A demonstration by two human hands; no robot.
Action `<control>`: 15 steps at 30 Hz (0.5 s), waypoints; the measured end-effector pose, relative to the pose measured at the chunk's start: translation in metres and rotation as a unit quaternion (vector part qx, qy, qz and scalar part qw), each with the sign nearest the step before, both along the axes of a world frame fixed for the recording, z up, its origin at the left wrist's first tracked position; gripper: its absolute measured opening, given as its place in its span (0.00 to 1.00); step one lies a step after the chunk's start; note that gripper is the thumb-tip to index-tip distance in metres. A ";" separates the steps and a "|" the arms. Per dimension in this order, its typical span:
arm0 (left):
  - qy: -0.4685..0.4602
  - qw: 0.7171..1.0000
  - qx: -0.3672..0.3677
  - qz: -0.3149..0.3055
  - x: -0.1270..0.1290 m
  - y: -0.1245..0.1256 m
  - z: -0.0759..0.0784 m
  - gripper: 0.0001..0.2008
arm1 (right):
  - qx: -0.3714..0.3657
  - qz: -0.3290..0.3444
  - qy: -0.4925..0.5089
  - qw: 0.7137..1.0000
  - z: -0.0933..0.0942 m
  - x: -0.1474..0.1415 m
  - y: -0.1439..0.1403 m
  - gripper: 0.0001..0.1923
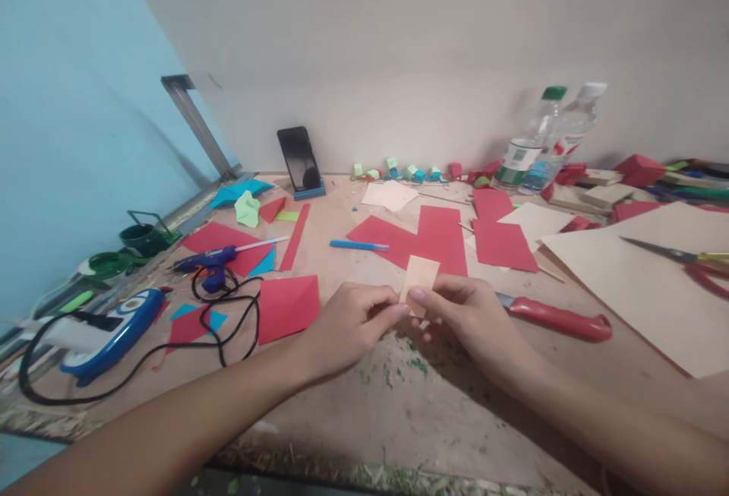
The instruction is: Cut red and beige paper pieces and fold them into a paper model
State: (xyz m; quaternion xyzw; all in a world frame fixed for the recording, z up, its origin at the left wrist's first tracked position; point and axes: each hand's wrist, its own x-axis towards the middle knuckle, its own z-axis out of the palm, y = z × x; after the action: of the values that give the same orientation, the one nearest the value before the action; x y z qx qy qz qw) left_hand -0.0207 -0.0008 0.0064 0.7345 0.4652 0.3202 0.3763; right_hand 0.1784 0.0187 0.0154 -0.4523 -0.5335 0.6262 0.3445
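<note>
Worktop (342, 420) — cream strip (421, 273) well inside edges (273, 462)

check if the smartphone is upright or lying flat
Upright: the smartphone stands on end in a blue holder, its dark front facing the camera.

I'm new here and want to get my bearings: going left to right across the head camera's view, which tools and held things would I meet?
Blue-and-white power strip → hot glue gun → blue pen → cream paper piece held between left hand and right hand → red-handled knife → scissors.
</note>
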 end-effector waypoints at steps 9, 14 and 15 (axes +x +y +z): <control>-0.036 0.999 -0.024 0.006 -0.001 0.001 0.000 0.17 | -0.030 0.060 -0.007 0.998 -0.002 0.003 0.003 0.18; -0.066 0.995 -0.076 0.005 -0.002 0.002 -0.003 0.19 | -0.028 0.053 -0.017 0.998 -0.004 0.001 0.003 0.19; -0.071 0.994 -0.081 0.003 -0.002 0.002 -0.004 0.19 | -0.028 0.053 -0.018 0.998 -0.004 0.000 0.003 0.19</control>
State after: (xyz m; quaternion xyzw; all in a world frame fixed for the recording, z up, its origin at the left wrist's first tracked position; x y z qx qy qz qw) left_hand -0.0226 0.0009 0.0027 0.6752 0.4640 0.3342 0.4659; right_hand 0.1787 0.0212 0.0111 -0.4441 -0.5452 0.6497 0.2888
